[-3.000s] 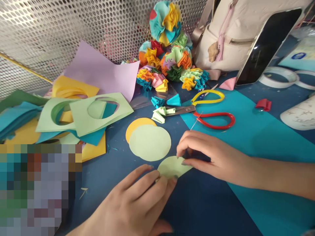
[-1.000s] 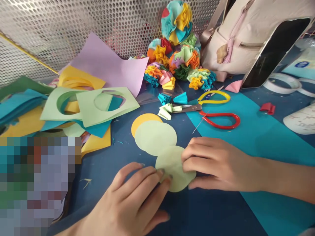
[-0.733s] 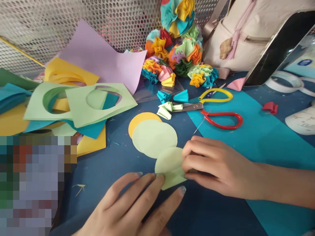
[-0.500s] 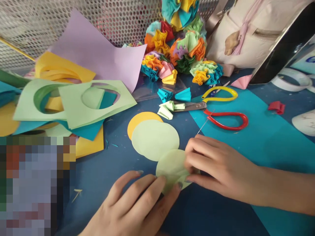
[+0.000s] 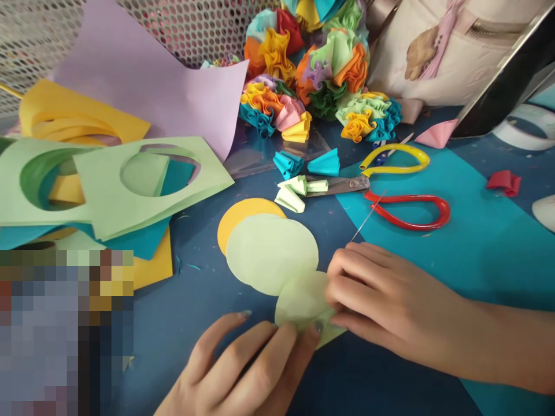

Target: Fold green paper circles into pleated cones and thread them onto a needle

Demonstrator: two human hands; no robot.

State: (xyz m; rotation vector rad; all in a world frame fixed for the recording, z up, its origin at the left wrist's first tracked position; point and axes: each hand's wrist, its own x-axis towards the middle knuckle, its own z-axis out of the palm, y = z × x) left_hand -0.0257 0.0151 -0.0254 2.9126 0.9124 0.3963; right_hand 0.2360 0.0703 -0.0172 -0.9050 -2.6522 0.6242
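Note:
A folded light green paper piece (image 5: 301, 303) lies on the blue table between both hands. My left hand (image 5: 247, 370) presses its fingertips on the piece's lower left edge, fingers stretched flat. My right hand (image 5: 381, 300) has its fingers curled and pinched on the piece's right side, and a thin needle (image 5: 368, 216) sticks up from behind its knuckles. Just beyond the piece lie a light green paper circle (image 5: 271, 251) and, partly under that one, a yellow circle (image 5: 240, 216).
Scissors with yellow and red handles (image 5: 390, 185) lie behind my right hand, beside small folded paper bits (image 5: 299, 193). Paper flower balls (image 5: 316, 75) stand at the back. Cut-out coloured sheets (image 5: 130, 185) pile at left, a bag (image 5: 437, 52) at back right, a teal sheet (image 5: 477, 248) at right.
The round green piece has been folded over into a smaller shape between my hands. The view has tilted down and closer; both hands stay on the piece.

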